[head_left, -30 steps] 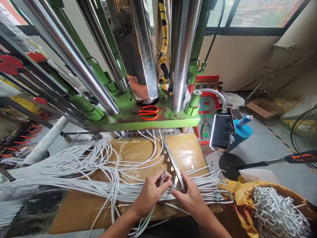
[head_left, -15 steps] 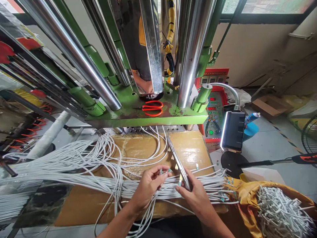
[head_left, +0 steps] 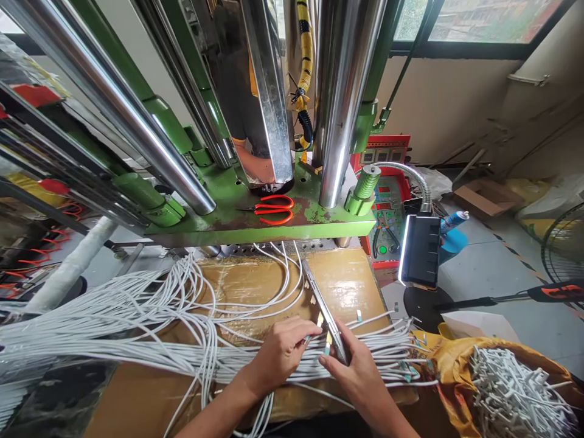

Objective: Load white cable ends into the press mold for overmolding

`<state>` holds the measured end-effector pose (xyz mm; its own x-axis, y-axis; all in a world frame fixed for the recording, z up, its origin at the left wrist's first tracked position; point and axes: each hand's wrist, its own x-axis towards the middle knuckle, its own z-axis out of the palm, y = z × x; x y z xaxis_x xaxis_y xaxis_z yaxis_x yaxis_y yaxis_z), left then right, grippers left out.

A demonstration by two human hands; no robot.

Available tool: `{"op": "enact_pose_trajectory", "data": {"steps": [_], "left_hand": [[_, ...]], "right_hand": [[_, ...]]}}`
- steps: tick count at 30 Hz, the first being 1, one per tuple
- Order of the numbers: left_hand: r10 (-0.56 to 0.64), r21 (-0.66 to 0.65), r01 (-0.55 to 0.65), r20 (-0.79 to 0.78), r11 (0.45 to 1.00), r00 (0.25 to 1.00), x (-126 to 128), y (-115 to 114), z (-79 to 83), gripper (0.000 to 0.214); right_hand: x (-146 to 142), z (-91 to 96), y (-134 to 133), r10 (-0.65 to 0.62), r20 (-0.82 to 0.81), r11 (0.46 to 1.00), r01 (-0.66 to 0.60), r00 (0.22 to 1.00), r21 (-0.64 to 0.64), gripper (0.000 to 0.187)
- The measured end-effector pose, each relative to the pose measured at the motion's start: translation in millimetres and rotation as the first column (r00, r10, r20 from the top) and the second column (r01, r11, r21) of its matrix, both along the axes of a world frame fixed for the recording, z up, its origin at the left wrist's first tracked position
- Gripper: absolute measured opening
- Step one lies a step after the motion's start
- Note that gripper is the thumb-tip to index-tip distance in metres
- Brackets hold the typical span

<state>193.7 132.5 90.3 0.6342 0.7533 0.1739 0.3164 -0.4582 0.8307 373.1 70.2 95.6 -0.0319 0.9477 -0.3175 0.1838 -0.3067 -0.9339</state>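
Note:
My right hand [head_left: 358, 365] grips the lower end of a long, narrow metal mould bar [head_left: 325, 311], tilted with its far end up and to the left. Along the bar's left side sit small cream connector pieces; a teal-tipped one [head_left: 328, 344] is by my right thumb. My left hand [head_left: 280, 353] is closed in a pinch on a small cable connector [head_left: 307, 340], close to the bar's left edge; the fingers partly hide it. Whether it touches the bar I cannot tell. Beneath both hands lies a bundle of white cables [head_left: 237, 350] with teal-tipped ends at the right.
A green press [head_left: 219, 225] with steel columns stands behind, red-handled scissors [head_left: 274, 210] on its ledge. Several cables run under it. To the right are a lamp [head_left: 420, 252], a red control box [head_left: 387, 143] and a yellow sack [head_left: 442, 359] of white pieces. Brown cardboard [head_left: 137, 389] covers the worktop.
My left hand has turned over and moved the connector up against or near the bar's left side. My right hand still holds the bar. The whole view has shifted slightly.

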Motion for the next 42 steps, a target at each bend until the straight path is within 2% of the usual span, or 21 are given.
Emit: {"op": "enact_pose_trajectory", "data": {"steps": [2, 4, 7, 9, 11, 14, 16, 17, 19, 22, 25, 27, 30, 35, 42], "left_hand": [[0.021, -0.052, -0.020, 0.008, 0.998, 1.000, 1, 1, 2.2, 0.026], [0.074, -0.173, -0.076, -0.018, 0.982, 0.997, 1, 3, 8.8, 0.023], [0.084, -0.411, -0.099, -0.055, 0.906, 0.995, -3, 4, 20.7, 0.028], [0.078, -0.503, -0.076, -0.018, 0.861, 0.997, -8, 6, 25.1, 0.031], [0.183, -0.545, -0.153, 0.001, 0.824, 0.983, -12, 7, 25.4, 0.031], [0.426, -0.621, -0.339, -0.009, 0.707, 0.905, -13, 8, 20.9, 0.029], [0.505, -0.644, -0.383, 0.006, 0.662, 0.863, -10, 9, 17.8, 0.024], [0.514, -0.635, -0.392, 0.009, 0.666, 0.858, -9, 9, 16.8, 0.023], [0.491, -0.569, -0.414, -0.020, 0.711, 0.871, -8, 9, 16.2, 0.025], [0.379, -0.391, -0.383, -0.091, 0.837, 0.921, -9, 13, 17.6, 0.021], [0.227, -0.187, -0.249, -0.129, 0.950, 0.965, -11, 19, 17.6, 0.019], [0.132, -0.093, -0.144, -0.123, 0.985, 0.984, -11, 24, 15.2, 0.019], [0.041, -0.027, -0.044, -0.114, 0.999, 0.993, -10, 30, 8.6, 0.019], [0.023, -0.004, -0.024, -0.067, 1.000, 0.997, -8, 36, -0.4, 0.018], [0.089, -0.230, -0.114, -0.114, 0.967, 0.989, -3, 41, 2.8, 0.020]], "right_hand": [[0, 2.6, 1, 0.009, 0.010, 1.000, -0.009, 1.000, 0.006, 0.059], [0, 3.6, 1, 0.019, 0.005, 1.000, -0.019, 1.000, 0.005, 0.060], [0, 2.4, 0, 0.004, -0.014, 1.000, -0.004, 1.000, -0.010, 0.061], [0, 0.9, 0, -0.013, -0.013, 1.000, 0.013, 1.000, -0.016, 0.060], [0, -0.1, -1, -0.024, -0.013, 1.000, 0.024, 1.000, -0.018, 0.060], [0, 0.3, -1, -0.026, -0.030, 0.999, 0.025, 0.999, -0.041, 0.058], [-1, 1.7, 0, -0.019, -0.051, 0.998, 0.017, 0.999, -0.056, 0.057], [-1, 2.7, 1, -0.019, -0.062, 0.998, 0.015, 0.998, -0.057, 0.057], [0, 4.6, 2, -0.019, -0.087, 0.998, 0.013, 0.996, -0.059, 0.058], [0, 6.0, 1, -0.022, -0.116, 0.997, 0.013, 0.993, -0.073, 0.057], [0, 4.2, 0, -0.032, -0.141, 0.996, 0.020, 0.990, -0.082, 0.057], [0, 1.8, 0, -0.036, -0.153, 0.997, 0.025, 0.988, -0.076, 0.058], [1, -0.8, 0, -0.035, -0.163, 0.997, 0.023, 0.986, -0.069, 0.059], [2, 1.0, 2, -0.021, -0.131, 0.996, 0.010, 0.991, -0.087, 0.060], [-2, 3.2, 2, 0.014, -0.035, 0.999, -0.015, 0.999, -0.037, 0.060]]}}
